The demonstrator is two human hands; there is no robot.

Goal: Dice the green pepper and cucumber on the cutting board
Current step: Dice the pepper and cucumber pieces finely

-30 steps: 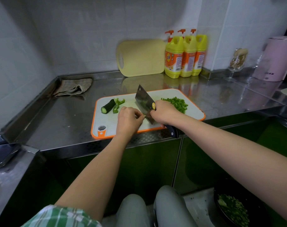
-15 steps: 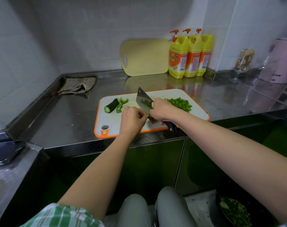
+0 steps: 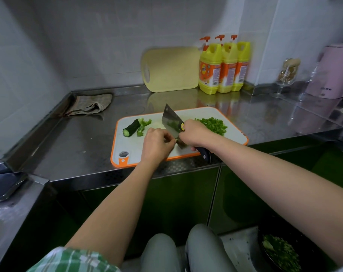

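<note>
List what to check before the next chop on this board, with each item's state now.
1. The right hand grips the cleaver: ok.
2. The left hand is curled beside the blade: ok.
3. Its tips are clear of the edge: cannot tell, hidden.
4. A piece is steady under the left hand: cannot tell.
5. The cutting board lies flat on the counter: ok.
6. The diced pile lies apart from the blade: ok.
</note>
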